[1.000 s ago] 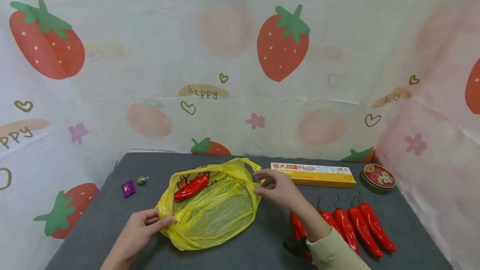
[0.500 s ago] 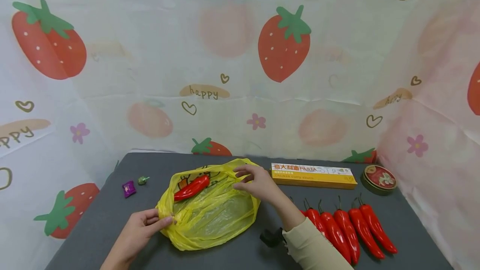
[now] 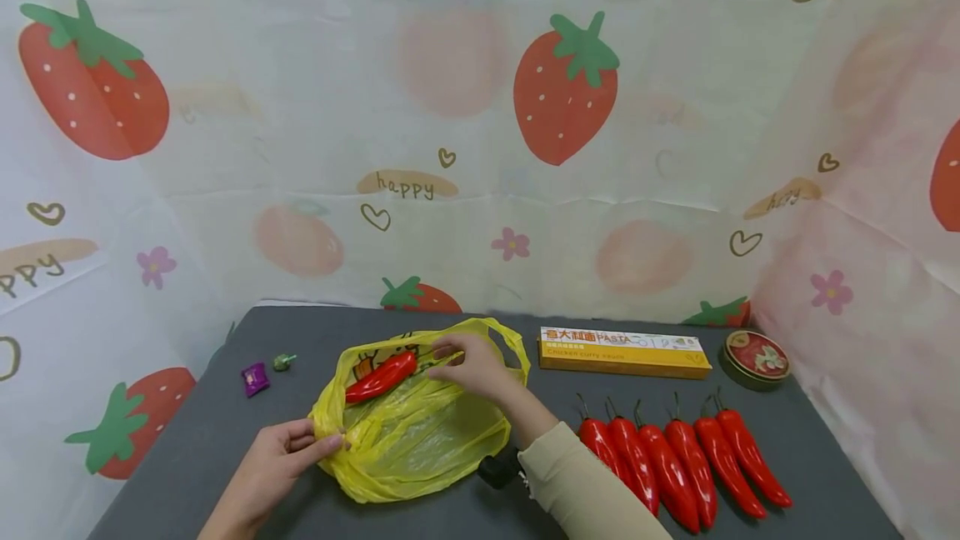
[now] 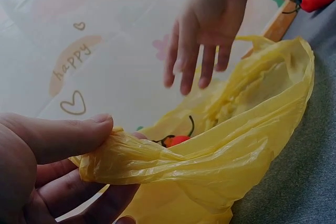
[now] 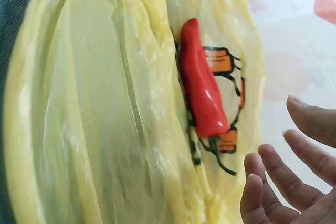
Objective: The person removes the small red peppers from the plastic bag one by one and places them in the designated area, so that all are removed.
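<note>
A yellow plastic bag lies open on the dark table. My left hand pinches its left edge between thumb and fingers, as the left wrist view also shows with the bunched plastic. Inside the bag's mouth rests a red chili pepper, whose green stem points toward my right hand in the right wrist view. Over the bag, just right of that chili pepper, hovers my right hand. Its fingers are spread loosely and hold nothing.
Several red chili peppers lie in a row at the right. Behind them are a pasta box and a round tin. A purple wrapped candy and a small green item sit left of the bag. A printed cloth stands behind.
My right hand has moved left, from the bag's right edge to above the bag near the chili pepper. The bag's right handle has shifted slightly. My left hand keeps its hold.
</note>
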Demonstrator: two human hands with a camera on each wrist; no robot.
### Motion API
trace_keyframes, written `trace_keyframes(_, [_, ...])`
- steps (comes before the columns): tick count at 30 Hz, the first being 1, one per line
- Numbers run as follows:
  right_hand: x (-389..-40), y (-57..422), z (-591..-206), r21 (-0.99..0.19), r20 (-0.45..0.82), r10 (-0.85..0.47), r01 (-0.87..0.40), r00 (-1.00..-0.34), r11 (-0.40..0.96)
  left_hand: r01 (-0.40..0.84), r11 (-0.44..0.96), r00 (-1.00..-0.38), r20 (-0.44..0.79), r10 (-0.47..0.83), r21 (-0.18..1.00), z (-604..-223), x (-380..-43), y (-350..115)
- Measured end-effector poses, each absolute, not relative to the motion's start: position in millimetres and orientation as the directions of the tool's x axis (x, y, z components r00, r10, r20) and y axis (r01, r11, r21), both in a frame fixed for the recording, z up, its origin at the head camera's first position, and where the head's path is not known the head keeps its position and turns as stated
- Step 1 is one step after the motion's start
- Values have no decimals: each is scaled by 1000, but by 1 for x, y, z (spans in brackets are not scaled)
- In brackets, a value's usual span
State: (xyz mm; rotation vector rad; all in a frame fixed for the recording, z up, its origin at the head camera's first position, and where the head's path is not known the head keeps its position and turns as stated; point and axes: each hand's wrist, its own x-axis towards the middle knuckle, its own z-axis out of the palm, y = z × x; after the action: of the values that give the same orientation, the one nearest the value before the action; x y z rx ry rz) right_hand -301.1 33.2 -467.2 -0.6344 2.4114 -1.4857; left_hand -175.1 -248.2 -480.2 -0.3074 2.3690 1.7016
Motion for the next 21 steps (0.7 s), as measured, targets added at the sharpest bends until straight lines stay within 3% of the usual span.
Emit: trace_keyframes(21, [-318, -20, -497, -876, -82, -394, -122, -916, 466, -275, 324, -960, -275, -49, 905, -482, -176, -252])
